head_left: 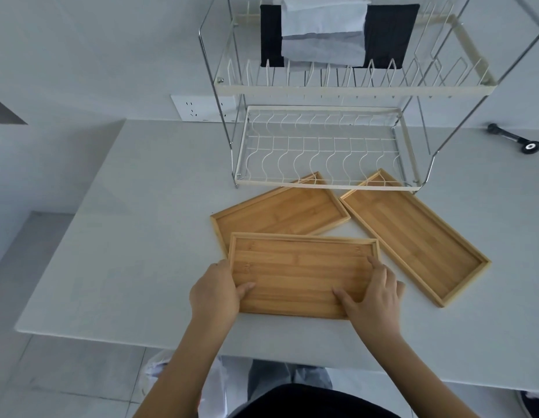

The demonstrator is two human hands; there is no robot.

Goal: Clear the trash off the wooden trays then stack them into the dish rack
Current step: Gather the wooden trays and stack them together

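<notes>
Three wooden trays lie on the white table, all with bare insides. The nearest tray [301,267] is held at both short ends: my left hand [215,292] grips its left edge, my right hand [373,292] its right edge, thumbs on the tray floor. It overlaps the near edge of a second tray [280,211] behind it. The third tray [413,233] lies slanted to the right. A two-tier white wire dish rack [319,184] stands behind the trays, its lower tier holding nothing.
A black and white cloth [322,34] hangs at the back of the rack's upper tier. A black handled tool [512,140] lies at the table's far right. A wall socket [198,108] is behind the rack. A plastic bag [159,366] sits on the floor below the table edge.
</notes>
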